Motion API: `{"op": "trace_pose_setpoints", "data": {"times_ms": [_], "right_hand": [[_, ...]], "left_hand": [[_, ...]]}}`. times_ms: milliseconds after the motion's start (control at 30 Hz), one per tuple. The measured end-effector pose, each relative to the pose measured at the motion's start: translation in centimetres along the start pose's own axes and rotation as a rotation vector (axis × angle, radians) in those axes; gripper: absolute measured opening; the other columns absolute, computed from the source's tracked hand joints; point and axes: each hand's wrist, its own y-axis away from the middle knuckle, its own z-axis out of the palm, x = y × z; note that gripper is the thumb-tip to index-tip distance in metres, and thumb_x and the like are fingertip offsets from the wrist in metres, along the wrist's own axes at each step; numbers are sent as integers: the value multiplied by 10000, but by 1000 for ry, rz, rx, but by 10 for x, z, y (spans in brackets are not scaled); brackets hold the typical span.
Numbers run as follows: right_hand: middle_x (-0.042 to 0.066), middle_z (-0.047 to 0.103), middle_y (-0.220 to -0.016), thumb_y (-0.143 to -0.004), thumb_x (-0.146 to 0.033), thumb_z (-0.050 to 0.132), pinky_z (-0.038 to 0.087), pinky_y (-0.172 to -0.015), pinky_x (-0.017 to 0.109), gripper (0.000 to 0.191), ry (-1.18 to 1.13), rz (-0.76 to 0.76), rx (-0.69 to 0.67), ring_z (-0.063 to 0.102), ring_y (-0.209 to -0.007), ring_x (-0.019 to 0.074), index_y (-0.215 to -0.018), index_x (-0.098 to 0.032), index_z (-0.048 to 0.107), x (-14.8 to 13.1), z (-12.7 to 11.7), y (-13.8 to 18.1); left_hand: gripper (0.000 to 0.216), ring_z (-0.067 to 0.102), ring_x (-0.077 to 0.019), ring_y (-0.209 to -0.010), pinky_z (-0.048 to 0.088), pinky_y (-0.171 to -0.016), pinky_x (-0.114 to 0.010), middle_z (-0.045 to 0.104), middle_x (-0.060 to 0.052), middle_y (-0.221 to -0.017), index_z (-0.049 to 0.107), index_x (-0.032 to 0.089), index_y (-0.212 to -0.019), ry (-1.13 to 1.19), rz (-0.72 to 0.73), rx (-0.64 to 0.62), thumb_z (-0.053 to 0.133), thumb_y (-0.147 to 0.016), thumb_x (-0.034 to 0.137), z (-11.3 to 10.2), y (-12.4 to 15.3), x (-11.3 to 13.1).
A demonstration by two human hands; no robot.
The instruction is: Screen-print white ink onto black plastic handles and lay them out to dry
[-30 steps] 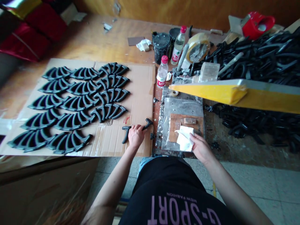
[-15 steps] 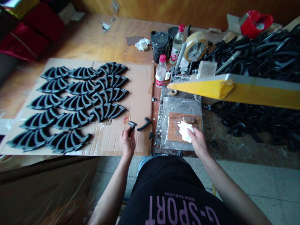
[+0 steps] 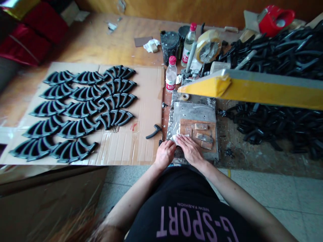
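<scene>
My left hand (image 3: 165,154) is closed at the front edge of the work plate, on the black curved handle-like part seen in it earlier, which is now mostly hidden by my fingers. Beside it, my right hand (image 3: 190,149) presses a white cloth (image 3: 177,137) against that spot, fingers together over it. The hands meet. One loose black curved part (image 3: 153,131) lies on the cardboard just left of them. Under and beyond my right hand is a metal plate (image 3: 194,109) with a brown board (image 3: 185,123) and several small blocks (image 3: 204,137) on it.
Rows of black curved parts (image 3: 78,109) cover the cardboard sheet (image 3: 148,101) at left. A yellow-edged bar (image 3: 247,90) juts in from the right above piles of black parts (image 3: 272,124). Behind the plate stand a bottle (image 3: 171,75), a black tub (image 3: 169,47) and a tape roll (image 3: 208,45).
My left hand has moved right with the black part, from the cardboard to the plate's edge. My right hand has brought the white cloth left to meet it, uncovering blocks on the board.
</scene>
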Motion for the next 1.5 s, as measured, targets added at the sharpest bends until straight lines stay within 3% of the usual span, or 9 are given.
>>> {"op": "trace_pose_setpoints", "data": {"times_ms": [167, 500, 633, 733, 900, 1033, 1167, 1333, 1500], "right_hand": [[68, 468, -1472, -917, -28, 291, 371, -1162, 409, 589, -15, -4, -27, 434, -1370, 194, -1473, -181, 415, -3, -2, 25], [89, 481, -1463, -883, -14, 297, 386, -1154, 403, 598, -105, 10, -32, 459, -1352, 188, -1440, -151, 464, 1, 0, 9], [105, 533, -1421, -881, -22, 295, 383, -1150, 408, 560, -168, 6, -82, 485, -1332, 201, -1372, -128, 543, -1, -13, 34], [86, 643, -1298, -889, -67, 335, 459, -1075, 395, 503, -273, 117, -85, 594, -1214, 206, -1297, -179, 607, -1, -30, 38], [57, 707, -1144, -894, -227, 429, 523, -912, 370, 349, -528, 469, 82, 668, -1032, 223, -1164, -221, 650, 10, -40, 7], [38, 698, -909, -788, -357, 589, 525, -727, 307, 244, -735, 557, 27, 663, -811, 188, -972, -199, 618, 20, -24, -15], [-13, 613, -711, -762, -403, 610, 463, -618, 274, 192, -574, 524, -76, 595, -655, 168, -808, -226, 553, 20, -14, -30], [29, 613, -702, -804, -449, 516, 415, -586, 293, 214, -159, 472, 45, 573, -644, 196, -769, -241, 551, 20, -29, -63], [36, 650, -700, -722, -559, 591, 469, -545, 289, 345, -357, 610, 75, 608, -603, 197, -807, -224, 589, 32, -39, -71]], "left_hand": [[229, 520, -174, -748, 445, -714, -300, 631, -46, -831, 672, 174, -854, 20, 7, 9, 462, -946, 163, 2, 0, 0], [231, 520, -181, -757, 451, -720, -308, 629, -54, -842, 682, 175, -864, 40, 12, 32, 475, -953, 223, 7, 2, -2], [244, 563, -180, -793, 474, -743, -303, 649, -60, -876, 688, 171, -1060, 60, -4, 39, 471, -956, 215, 7, 2, -1], [287, 592, -183, -825, 493, -765, -304, 660, -71, -909, 661, 171, -1176, 73, -16, 59, 503, -948, 246, 8, 4, -2], [292, 607, -188, -845, 508, -790, -314, 671, -78, -923, 673, 177, -1161, 119, -27, 74, 512, -946, 291, 12, 5, -4], [296, 606, -186, -843, 510, -801, -319, 674, -79, -939, 669, 184, -1173, 160, -42, 57, 514, -944, 291, 13, 4, -6], [288, 606, -187, -833, 507, -771, -317, 672, -76, -926, 676, 191, -1152, 178, -38, 28, 506, -945, 296, 7, 4, -6], [296, 617, -181, -842, 510, -780, -308, 685, -67, -933, 674, 189, -1146, 258, -9, 51, 494, -949, 315, -3, 1, -19], [383, 625, -184, -908, 518, -837, -314, 687, -79, -981, 627, 179, -1230, 361, -267, 227, 499, -947, 403, -14, -7, -57]]}}
